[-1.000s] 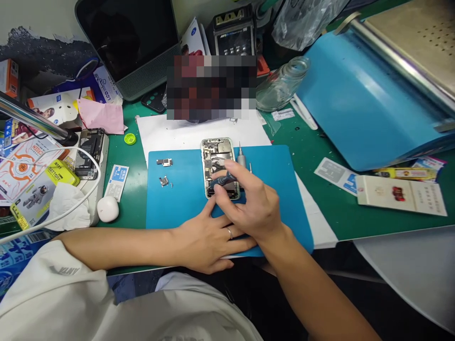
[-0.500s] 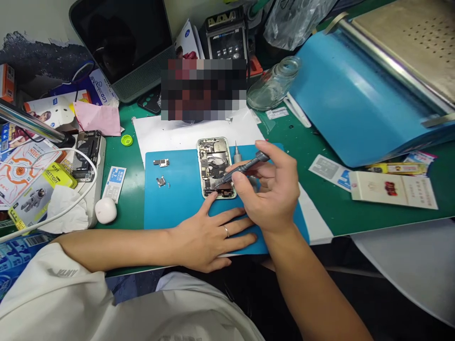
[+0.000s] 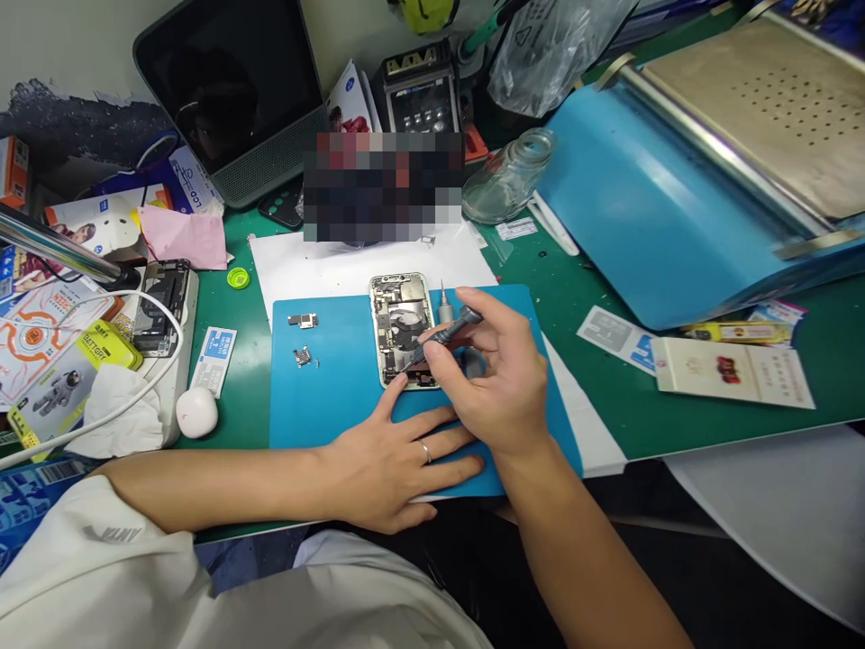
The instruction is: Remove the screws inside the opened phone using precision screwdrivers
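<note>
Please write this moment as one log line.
right hand: holds slim dark-grey screwdriver over opened pale-framed rectangular phone | left hand: spread on rectangular blue mat

The person wears a loose off-white top that falls in soft, broad folds, its short, wide left sleeve ending near the elbow and marked with a brief line of grey block lettering that is hard to read. A slim, silvery ring circles one of the middle fingers of the left hand, while the right hand and its forearm are bare.
</note>
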Demonstrator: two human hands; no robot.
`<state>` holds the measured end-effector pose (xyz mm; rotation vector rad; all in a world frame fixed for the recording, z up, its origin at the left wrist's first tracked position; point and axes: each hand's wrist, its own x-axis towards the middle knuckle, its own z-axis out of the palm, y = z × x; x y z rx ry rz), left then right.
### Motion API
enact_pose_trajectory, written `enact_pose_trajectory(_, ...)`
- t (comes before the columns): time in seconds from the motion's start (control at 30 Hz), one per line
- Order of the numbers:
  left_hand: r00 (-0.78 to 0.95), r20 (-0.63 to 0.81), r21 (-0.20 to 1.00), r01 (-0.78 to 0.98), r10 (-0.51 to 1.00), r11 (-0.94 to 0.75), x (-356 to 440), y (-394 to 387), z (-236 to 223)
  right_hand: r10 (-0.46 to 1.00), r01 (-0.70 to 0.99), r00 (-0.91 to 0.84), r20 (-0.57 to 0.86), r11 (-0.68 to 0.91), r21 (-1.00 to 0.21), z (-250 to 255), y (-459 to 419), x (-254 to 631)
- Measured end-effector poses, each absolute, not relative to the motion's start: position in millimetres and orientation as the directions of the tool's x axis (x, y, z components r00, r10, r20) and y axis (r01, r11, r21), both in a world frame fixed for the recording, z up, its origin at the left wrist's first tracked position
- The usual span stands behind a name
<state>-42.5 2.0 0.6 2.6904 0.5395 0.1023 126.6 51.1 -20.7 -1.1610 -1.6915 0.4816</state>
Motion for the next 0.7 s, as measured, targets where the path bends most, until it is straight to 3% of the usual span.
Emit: enact_pose_trajectory(0.7,0.925,-0.001,0.406,0.348,0.381,-0.845,-43.4,3.4,0.7,0.865,0.499,-0.078,0.495,0.464,-0.732,-15.4,53.2,126.3)
